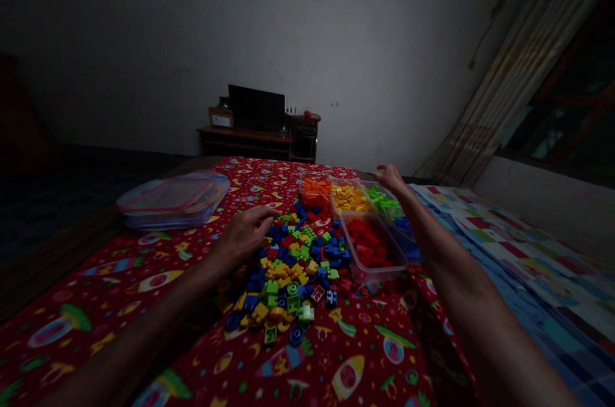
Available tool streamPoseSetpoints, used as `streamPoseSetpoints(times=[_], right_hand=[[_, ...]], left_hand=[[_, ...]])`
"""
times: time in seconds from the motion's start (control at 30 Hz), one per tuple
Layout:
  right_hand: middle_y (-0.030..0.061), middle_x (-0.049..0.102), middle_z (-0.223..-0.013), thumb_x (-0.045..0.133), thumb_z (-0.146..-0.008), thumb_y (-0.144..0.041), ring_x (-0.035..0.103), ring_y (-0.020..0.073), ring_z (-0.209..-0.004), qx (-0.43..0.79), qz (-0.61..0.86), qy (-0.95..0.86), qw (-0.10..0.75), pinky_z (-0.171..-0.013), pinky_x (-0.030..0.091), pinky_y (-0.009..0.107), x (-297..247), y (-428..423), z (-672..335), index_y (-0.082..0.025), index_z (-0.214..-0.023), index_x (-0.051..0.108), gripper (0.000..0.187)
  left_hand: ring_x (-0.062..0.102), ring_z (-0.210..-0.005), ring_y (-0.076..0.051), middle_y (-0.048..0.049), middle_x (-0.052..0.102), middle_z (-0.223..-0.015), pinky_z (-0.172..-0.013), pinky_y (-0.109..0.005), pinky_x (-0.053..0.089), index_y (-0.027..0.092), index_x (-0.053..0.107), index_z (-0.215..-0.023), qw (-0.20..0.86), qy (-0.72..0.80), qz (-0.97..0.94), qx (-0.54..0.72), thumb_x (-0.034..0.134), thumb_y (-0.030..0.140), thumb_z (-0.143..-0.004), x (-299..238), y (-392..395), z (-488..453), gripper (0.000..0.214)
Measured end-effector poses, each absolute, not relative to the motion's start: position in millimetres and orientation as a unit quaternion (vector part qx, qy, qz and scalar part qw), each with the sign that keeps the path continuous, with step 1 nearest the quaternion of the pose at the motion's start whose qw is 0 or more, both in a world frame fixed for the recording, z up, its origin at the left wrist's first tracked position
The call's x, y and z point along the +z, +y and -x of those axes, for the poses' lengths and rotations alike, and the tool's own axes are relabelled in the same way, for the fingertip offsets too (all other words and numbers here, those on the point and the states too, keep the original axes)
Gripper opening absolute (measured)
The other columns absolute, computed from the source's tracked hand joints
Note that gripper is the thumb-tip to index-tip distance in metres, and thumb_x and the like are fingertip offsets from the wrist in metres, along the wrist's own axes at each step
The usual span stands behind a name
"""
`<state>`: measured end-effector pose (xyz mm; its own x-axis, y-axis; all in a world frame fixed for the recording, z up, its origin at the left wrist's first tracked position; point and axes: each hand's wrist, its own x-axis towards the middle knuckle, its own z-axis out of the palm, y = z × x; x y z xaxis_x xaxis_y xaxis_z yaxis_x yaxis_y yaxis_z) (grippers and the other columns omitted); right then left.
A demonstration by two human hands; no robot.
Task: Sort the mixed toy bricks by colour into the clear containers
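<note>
Bricks are lying beside the left hand, its grip unclear; the open right hand is hovering near boxes keeping colours apart.

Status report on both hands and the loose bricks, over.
Left hand at left edge of loose bricks; right hand by boxed green bricks; grips unclear. Mixed colors, heaped on red cloth. Lid stack off left, apart from heap.
</note>
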<state>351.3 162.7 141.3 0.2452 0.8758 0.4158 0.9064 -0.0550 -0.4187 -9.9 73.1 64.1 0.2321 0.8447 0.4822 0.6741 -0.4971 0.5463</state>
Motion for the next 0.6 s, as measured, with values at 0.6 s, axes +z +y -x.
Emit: streamPoseSetpoints(times=[0.6], right_hand=[[0.0128,0.070,-0.102,0.059,-0.075,-0.013,0.065,0.0207,-0.088,0.084,0.534,-0.840,-0.047,-0.069,0.046,0.022,78,111,-185,-0.012,-0.102,0.071,0.029]], left_hand=[[0.060,-0.101,-0.019,-0.0061,0.066,-0.107,-0.090,-0.028,0.046,0.021,0.065,-0.105,0.125,0.294,-0.928,0.191,0.051,0.027,-0.084,48,52,-6,0.026]])
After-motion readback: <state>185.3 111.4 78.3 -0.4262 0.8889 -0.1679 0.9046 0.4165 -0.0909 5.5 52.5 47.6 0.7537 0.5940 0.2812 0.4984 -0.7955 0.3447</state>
